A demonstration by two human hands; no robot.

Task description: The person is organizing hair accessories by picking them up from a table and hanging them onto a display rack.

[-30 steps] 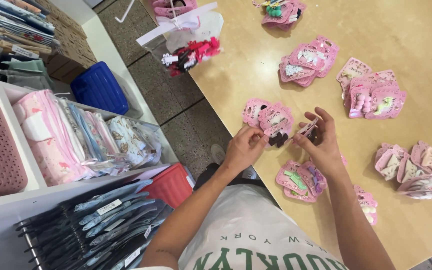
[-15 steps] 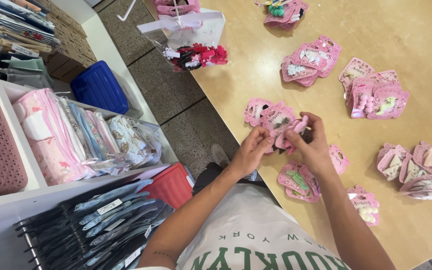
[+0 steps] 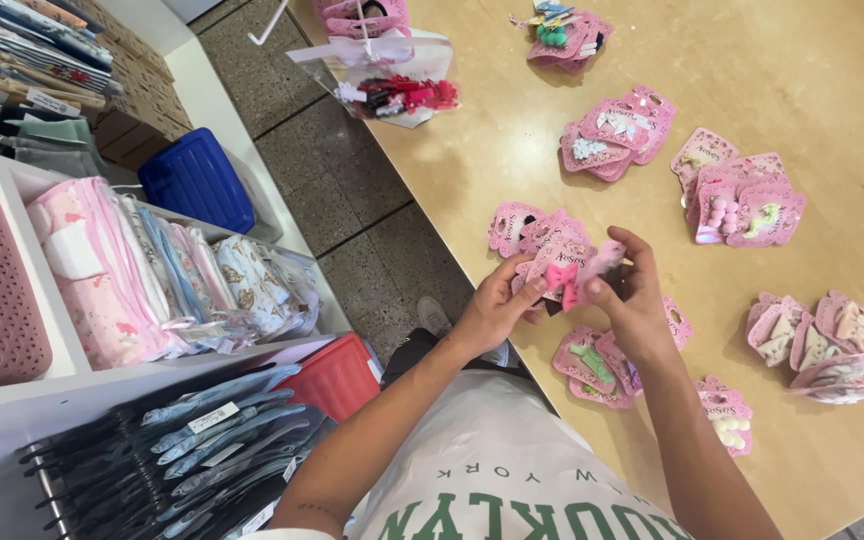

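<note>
Mid-frame over the wooden table (image 3: pixel 792 60), left hand (image 3: pixel 492 312) and right hand (image 3: pixel 635 305) both pinch a pink hair-bow card (image 3: pixel 560 270), with sorted pink card stacks (image 3: pixel 614 130) fanned across the right and a few loose cards (image 3: pixel 592 362) below unsorted.

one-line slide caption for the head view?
Both hands hold a pink hair-bow card over a wooden table strewn with pink cards.

floor (image 3: pixel 352 190): grey speckled tiles | table (image 3: pixel 802 60): light wood; shelf unit (image 3: pixel 102 375): white, at left | light: even
</note>
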